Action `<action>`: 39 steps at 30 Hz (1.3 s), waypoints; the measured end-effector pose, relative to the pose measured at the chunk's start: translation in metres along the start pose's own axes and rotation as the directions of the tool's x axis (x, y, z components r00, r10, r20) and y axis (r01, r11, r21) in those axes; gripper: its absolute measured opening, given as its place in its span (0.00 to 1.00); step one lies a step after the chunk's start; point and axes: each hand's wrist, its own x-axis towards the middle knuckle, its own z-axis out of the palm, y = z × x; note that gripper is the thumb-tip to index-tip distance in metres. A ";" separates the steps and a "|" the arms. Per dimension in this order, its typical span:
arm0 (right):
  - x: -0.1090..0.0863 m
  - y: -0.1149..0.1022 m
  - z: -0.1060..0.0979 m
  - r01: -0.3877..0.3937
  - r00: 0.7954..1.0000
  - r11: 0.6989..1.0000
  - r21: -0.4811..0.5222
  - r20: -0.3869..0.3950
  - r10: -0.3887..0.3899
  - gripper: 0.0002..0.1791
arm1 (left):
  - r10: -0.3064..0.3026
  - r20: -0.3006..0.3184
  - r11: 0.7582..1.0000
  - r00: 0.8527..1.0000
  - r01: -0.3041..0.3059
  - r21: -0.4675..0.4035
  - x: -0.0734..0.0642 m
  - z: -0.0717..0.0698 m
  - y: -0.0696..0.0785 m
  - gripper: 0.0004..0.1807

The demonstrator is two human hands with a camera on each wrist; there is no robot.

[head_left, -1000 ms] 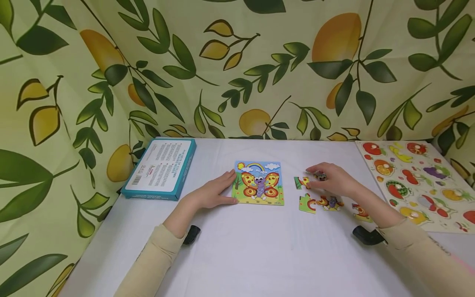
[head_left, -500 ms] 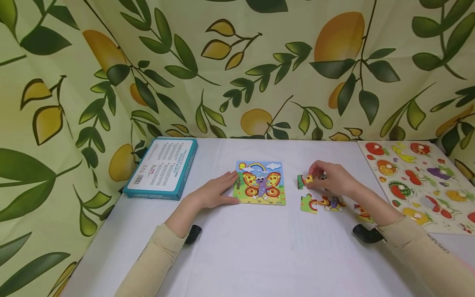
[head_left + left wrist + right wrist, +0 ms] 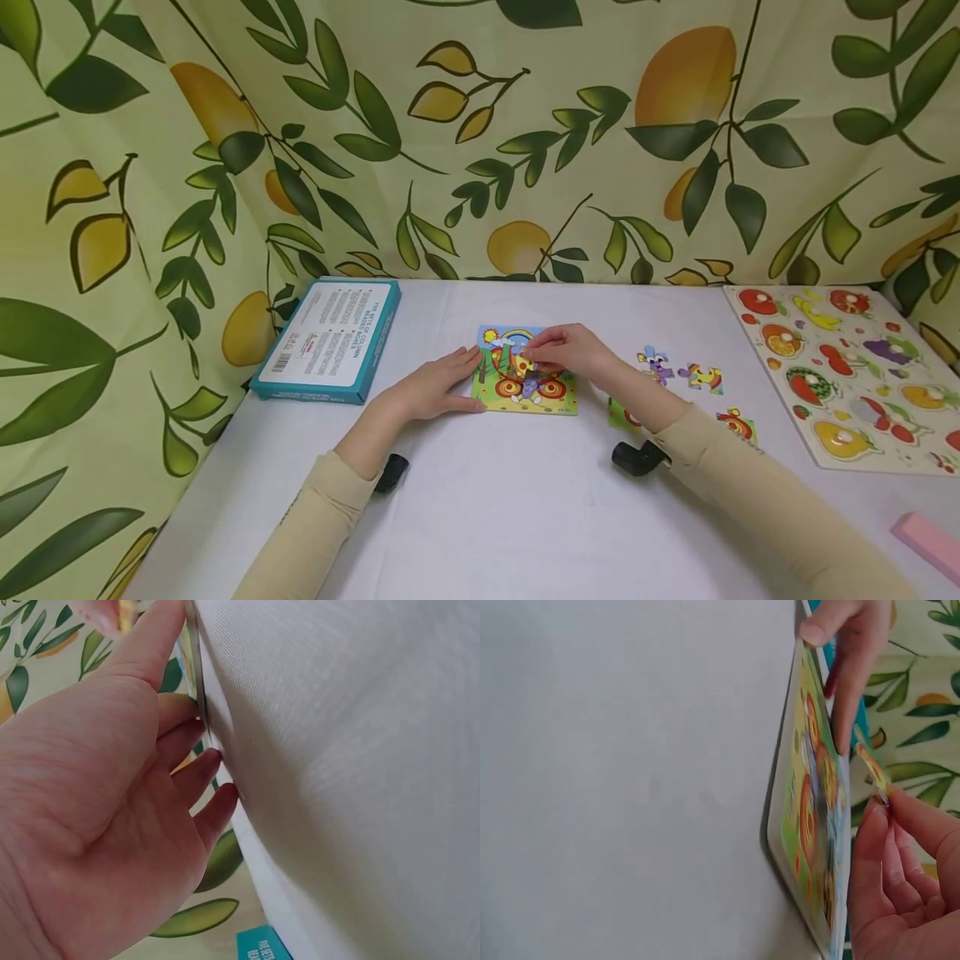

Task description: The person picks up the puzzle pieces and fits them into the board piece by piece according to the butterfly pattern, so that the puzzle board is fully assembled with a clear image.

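A square puzzle board (image 3: pixel 551 403) with a butterfly picture lies on the white table. My left hand (image 3: pixel 432 392) rests at its left edge, fingers fairly straight, thumb near the lower left corner; in the left wrist view the fingertips (image 3: pixel 227 792) are down at the tabletop. Above the board, my right hand (image 3: pixel 576 354) pinches a jigsaw piece (image 3: pixel 873 766) between thumb and fingers. The piece is tilted and raised over the board, covering part of the butterfly's left wing. Several loose jigsaw pieces lie to the right, among them a purple one (image 3: pixel 657 367) and a yellow one (image 3: pixel 702 377).
At the far left lies a teal box (image 3: pixel 324 340) with printed text. A board of fruit shapes (image 3: pixel 825 400) takes up the right side. A pink block (image 3: pixel 928 546) sits at the lower right. Behind the table hangs a leaf-patterned cloth (image 3: pixel 480 167).
My right hand has picked up a jigsaw piece from the loose group and carried it left over the butterfly board. My left hand has stayed at the board's edge.
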 end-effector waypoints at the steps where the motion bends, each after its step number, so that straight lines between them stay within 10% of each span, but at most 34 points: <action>1: 0.003 -0.002 0.005 -0.008 1.000 1.000 0.003 0.003 0.008 0.16 | -0.003 0.002 1.000 1.000 0.003 0.000 0.000 0.000 0.000 0.47; 23: 0.020 -0.010 0.034 0.054 0.996 0.985 -0.164 -0.063 -0.065 0.10 | 0.015 0.036 1.000 0.999 -0.016 0.018 0.000 -0.001 -0.001 0.42; 39: 0.016 -0.007 0.032 0.181 0.976 0.907 -0.381 -0.044 -0.213 0.10 | 0.003 0.041 0.998 0.999 -0.006 0.058 -0.002 -0.003 0.001 0.42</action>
